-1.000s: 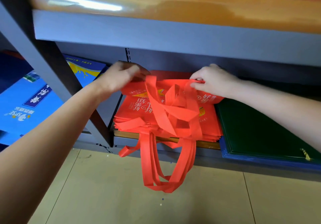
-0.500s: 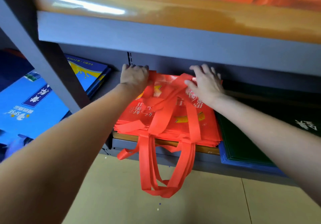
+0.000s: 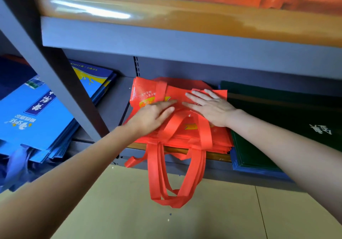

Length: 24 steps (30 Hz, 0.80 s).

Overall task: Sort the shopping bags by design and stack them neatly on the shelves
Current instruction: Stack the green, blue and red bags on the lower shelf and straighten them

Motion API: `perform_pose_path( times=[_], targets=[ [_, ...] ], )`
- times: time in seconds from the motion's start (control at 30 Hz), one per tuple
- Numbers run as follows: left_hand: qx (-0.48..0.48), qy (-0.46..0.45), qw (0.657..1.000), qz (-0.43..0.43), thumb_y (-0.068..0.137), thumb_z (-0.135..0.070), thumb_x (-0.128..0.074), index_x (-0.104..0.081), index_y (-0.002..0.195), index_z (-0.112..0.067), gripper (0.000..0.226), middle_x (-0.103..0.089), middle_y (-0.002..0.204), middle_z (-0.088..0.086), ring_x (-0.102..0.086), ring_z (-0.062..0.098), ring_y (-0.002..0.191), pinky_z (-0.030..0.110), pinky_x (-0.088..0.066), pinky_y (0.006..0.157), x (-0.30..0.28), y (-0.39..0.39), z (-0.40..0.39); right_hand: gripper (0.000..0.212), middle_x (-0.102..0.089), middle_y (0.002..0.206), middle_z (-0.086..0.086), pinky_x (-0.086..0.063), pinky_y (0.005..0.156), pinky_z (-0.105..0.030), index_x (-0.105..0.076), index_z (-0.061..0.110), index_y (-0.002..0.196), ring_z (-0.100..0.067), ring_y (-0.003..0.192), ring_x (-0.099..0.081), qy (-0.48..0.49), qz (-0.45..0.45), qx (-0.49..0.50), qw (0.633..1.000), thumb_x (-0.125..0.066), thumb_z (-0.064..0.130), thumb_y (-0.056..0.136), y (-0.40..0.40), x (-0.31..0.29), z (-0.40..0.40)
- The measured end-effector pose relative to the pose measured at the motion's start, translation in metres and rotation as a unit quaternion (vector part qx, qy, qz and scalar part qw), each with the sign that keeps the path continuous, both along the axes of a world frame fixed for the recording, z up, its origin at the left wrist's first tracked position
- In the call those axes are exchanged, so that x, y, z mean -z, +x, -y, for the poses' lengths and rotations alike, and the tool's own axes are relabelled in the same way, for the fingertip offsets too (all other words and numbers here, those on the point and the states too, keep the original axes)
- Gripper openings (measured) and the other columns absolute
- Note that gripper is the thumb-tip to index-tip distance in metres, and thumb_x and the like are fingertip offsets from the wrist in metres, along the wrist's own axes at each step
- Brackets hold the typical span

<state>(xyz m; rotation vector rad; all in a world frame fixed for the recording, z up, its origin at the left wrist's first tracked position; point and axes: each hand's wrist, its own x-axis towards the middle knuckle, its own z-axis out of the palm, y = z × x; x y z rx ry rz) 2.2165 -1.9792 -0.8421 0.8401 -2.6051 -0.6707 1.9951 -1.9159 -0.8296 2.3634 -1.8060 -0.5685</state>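
Both hands flat, fingers straight: left hand (image 3: 154, 115) and right hand (image 3: 211, 107) press the top red bag (image 3: 177, 98) onto the red stack (image 3: 218, 138) on the lower shelf (image 3: 218, 158). Handles (image 3: 175, 174) dangle over the edge. Risk: a snagged loop could drag bags off.

Print you can read on the bags

On the blue bags (image 3: 37, 116) to your left, the Latin letters "SPSE" stand upside down in white beside a small round logo; the large white Chinese characters in the dark blue strip above them, and the small white line near the far edge, are too blurred for you to make out. The top red bag (image 3: 146, 94) carries small white Chinese lines and a yellow panel, unreadable at this size. The green bags (image 3: 296, 120) to your right show two white brush-style characters, upside down and not legible.
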Motion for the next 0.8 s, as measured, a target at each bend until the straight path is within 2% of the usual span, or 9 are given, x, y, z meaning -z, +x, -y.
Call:
perform_pose_path(
  times=[0.07,0.13,0.2,0.27,0.33,0.43,0.57,0.7,0.8],
  targets=[
    [0.023,0.069,0.997,-0.023,0.098,-0.034,-0.045,-0.040,0.142,-0.020,0.046,-0.050,0.139,0.000,-0.044,0.010,0.128,0.012,-0.025,0.103,-0.008,-0.007,-0.019,0.066,0.015,0.158,0.001,0.003,0.119,-0.040,0.003,0.035,0.150,-0.018,0.146,0.011,0.024,0.018,0.012,0.999,-0.026,0.007,0.098,-0.002,0.001,0.002],
    [0.104,0.088,0.991,0.016,0.092,-0.030,-0.056,-0.053,0.133,-0.016,0.044,-0.061,0.126,-0.002,-0.053,0.001,0.114,0.013,-0.033,0.101,-0.008,-0.011,-0.033,0.053,0.013,0.158,0.002,0.003,0.119,-0.039,0.000,0.037,0.150,-0.016,0.146,0.010,0.035,0.040,0.016,0.998,-0.022,0.025,0.103,-0.006,0.003,0.004],
    [0.132,0.096,0.984,0.071,0.088,-0.018,-0.064,-0.065,0.118,-0.013,0.031,-0.066,0.118,0.000,-0.057,0.002,0.107,0.016,-0.037,0.100,-0.004,-0.007,-0.040,0.051,0.010,0.159,0.002,0.003,0.119,-0.038,-0.003,0.038,0.150,-0.015,0.146,0.009,0.036,0.064,0.023,0.997,-0.022,0.034,0.103,-0.008,0.003,0.005],
    [0.087,0.035,0.994,0.049,0.083,-0.021,-0.064,-0.066,0.116,-0.014,0.034,-0.062,0.118,0.004,-0.056,0.018,0.111,0.021,-0.033,0.100,0.002,0.003,-0.036,0.051,0.008,0.159,0.003,0.005,0.118,-0.035,-0.008,0.038,0.149,-0.013,0.146,0.008,0.038,0.119,0.044,0.991,-0.026,0.029,0.103,-0.009,0.002,0.006],
    [-0.006,-0.010,1.000,0.004,0.076,-0.034,-0.061,-0.062,0.120,-0.017,0.047,-0.050,0.117,0.003,-0.048,0.025,0.115,0.024,-0.027,0.098,0.005,0.014,-0.033,0.049,0.004,0.159,0.005,0.005,0.118,-0.032,-0.020,0.037,0.148,-0.010,0.145,0.007,0.037,0.237,0.085,0.967,-0.028,0.023,0.102,-0.008,0.001,0.007],
    [-0.100,0.083,0.992,0.000,0.075,-0.029,-0.076,-0.053,0.130,-0.019,0.060,-0.037,0.125,0.005,-0.042,0.024,0.122,0.031,-0.028,0.109,0.001,0.016,-0.037,0.039,-0.001,0.159,0.009,0.006,0.117,-0.036,-0.038,0.042,0.139,-0.016,0.145,0.010,0.020,0.353,0.147,0.924,-0.029,0.031,0.103,-0.003,0.002,0.009],
    [-0.118,0.107,0.987,0.014,0.071,-0.024,-0.080,-0.048,0.134,-0.019,0.071,-0.037,0.133,0.009,-0.052,0.024,0.113,0.033,-0.041,0.100,0.001,0.009,-0.042,0.040,0.001,0.159,0.005,0.009,0.115,-0.044,-0.038,0.048,0.137,-0.032,0.145,0.004,-0.041,0.251,0.171,0.952,-0.036,0.050,0.097,0.006,0.008,0.010],
    [-0.154,0.141,0.978,-0.016,0.072,-0.013,-0.079,-0.042,0.138,-0.024,0.077,-0.035,0.128,0.010,-0.064,0.017,0.089,0.029,-0.047,0.096,0.001,0.013,-0.048,0.051,0.006,0.159,0.000,0.011,0.113,-0.050,-0.018,0.052,0.143,-0.034,0.144,0.003,-0.045,0.174,0.176,0.968,-0.036,0.052,0.096,0.008,0.013,0.006],
    [-0.185,0.112,0.976,0.012,0.076,-0.024,-0.077,-0.040,0.140,-0.021,0.074,-0.039,0.124,0.014,-0.059,0.027,0.101,0.032,-0.041,0.100,0.001,0.012,-0.050,0.048,0.009,0.159,-0.001,0.013,0.113,-0.050,-0.013,0.052,0.144,-0.032,0.145,0.007,-0.018,0.188,0.206,0.960,-0.029,0.044,0.100,0.013,0.014,0.010]
  ],
)
